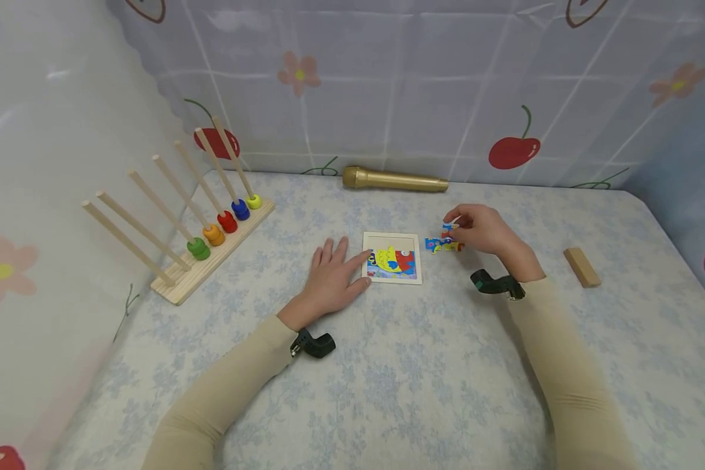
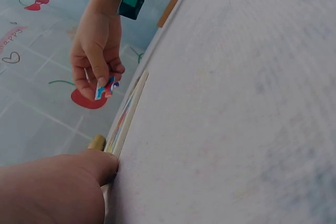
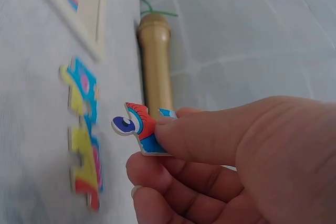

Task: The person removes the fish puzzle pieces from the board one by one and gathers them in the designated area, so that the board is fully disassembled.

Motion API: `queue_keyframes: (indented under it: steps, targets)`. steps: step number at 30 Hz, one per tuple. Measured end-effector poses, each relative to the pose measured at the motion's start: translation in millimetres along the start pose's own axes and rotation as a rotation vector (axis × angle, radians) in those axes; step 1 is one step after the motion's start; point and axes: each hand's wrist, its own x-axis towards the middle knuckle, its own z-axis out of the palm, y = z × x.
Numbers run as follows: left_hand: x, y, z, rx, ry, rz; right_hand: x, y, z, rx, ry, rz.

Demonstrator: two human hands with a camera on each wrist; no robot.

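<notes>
My right hand (image 1: 480,228) pinches a puzzle piece (image 3: 137,127) between thumb and fingers, above the table. The piece is red and blue with a printed eye. Beneath it on the cloth lie loose puzzle pieces (image 3: 84,129) in yellow, blue and red, right of the wooden puzzle frame (image 1: 391,282). That frame's lower part is filled by a yellow and red fish picture; its upper part shows bare wood. My left hand (image 1: 331,281) rests with fingers spread on the table, forefinger and thumb at the frame's left edge. In the left wrist view its thumb lies against that edge.
At the left stands a wooden peg rack (image 1: 211,261) with tall rods and coloured beads. A gold toy microphone (image 1: 395,180) lies along the back by the curtain. On the far right is a wooden block (image 1: 582,267). Patterned cloth covers the table (image 1: 388,378).
</notes>
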Motion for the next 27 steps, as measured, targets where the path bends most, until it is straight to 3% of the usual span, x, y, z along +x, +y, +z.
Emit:
queue_keyframes:
  steps: [11,27]
  targets:
    - [1.0,-2.1,2.0,0.008,0.003,0.004,-14.1,35.8,-12.8,-0.011,-0.025,0.044]
    - [0.6,-2.7,1.6,-0.009,0.0,0.0,-14.3,47.2,-7.8,0.046,-0.048,0.097]
